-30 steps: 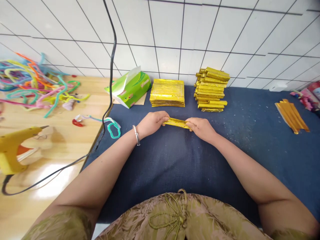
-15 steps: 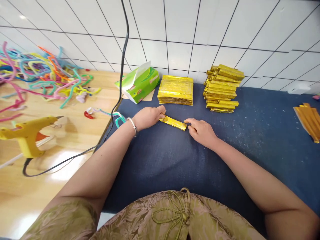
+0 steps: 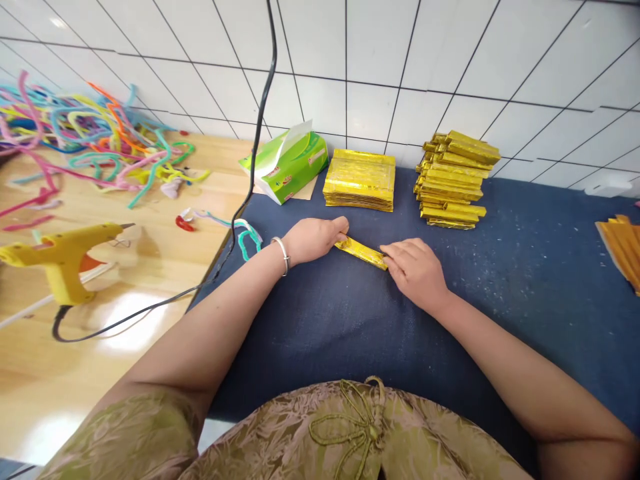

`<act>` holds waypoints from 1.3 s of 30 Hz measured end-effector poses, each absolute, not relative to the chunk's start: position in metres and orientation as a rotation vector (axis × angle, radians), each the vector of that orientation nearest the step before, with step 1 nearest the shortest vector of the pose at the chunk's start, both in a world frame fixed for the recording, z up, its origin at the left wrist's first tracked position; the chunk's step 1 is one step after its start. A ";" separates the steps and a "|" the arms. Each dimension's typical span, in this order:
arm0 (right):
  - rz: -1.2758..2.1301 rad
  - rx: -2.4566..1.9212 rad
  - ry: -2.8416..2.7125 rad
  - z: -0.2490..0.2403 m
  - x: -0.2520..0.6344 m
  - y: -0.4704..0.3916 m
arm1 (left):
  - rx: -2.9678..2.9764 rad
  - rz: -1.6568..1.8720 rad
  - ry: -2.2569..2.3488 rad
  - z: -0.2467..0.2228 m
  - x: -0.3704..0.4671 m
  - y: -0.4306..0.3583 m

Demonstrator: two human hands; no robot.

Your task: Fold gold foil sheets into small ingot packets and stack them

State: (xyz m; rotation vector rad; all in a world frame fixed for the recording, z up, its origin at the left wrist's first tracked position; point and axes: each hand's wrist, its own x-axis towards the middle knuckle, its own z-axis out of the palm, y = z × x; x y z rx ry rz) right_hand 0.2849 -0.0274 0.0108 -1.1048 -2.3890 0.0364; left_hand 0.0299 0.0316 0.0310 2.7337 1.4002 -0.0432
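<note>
Between my hands, just above or on the dark blue cloth (image 3: 330, 333), is a narrow folded strip of gold foil paper (image 3: 363, 253). My left hand (image 3: 315, 240), with a silver bangle at the wrist, pinches the strip's left end. The fingers and thumb of my right hand (image 3: 417, 273) close on its right end. Behind my left hand lies a stack of flat gold foil sheets (image 3: 360, 180). To the right of that stack rises a pile of folded gold foil strips (image 3: 453, 180).
A green tissue pack (image 3: 297, 170) stands by the tiled wall. On the wooden table at left lie a yellow glue gun (image 3: 70, 257) and tangled coloured pipe cleaners (image 3: 105, 147). A black cable (image 3: 260, 113) hangs across the view. More orange-gold strips (image 3: 620, 243) lie far right.
My right hand has closed on the strip's right end, where its fingers were slightly apart from it before. The whole view has shifted a little.
</note>
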 end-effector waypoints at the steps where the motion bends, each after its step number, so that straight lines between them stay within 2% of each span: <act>1: 0.053 -1.169 -2.338 0.010 0.288 -0.025 | 2.773 -0.073 1.406 0.032 0.031 0.031; 10: 0.299 -1.234 -2.294 0.010 0.293 -0.018 | 2.951 -0.190 1.363 0.036 0.036 0.027; 22: 0.293 -1.297 -2.286 0.010 0.293 -0.019 | 2.913 -0.225 1.423 0.036 0.037 0.026; 31: 0.302 -1.421 -2.305 0.013 0.291 -0.019 | 3.023 0.120 1.261 0.038 0.040 0.026; 36: 0.345 -1.484 -2.292 0.013 0.290 -0.014 | 3.032 0.135 0.950 0.037 0.046 0.022; 39: 0.380 -1.529 -2.279 0.013 0.291 -0.011 | 3.006 0.146 0.912 0.034 0.049 0.019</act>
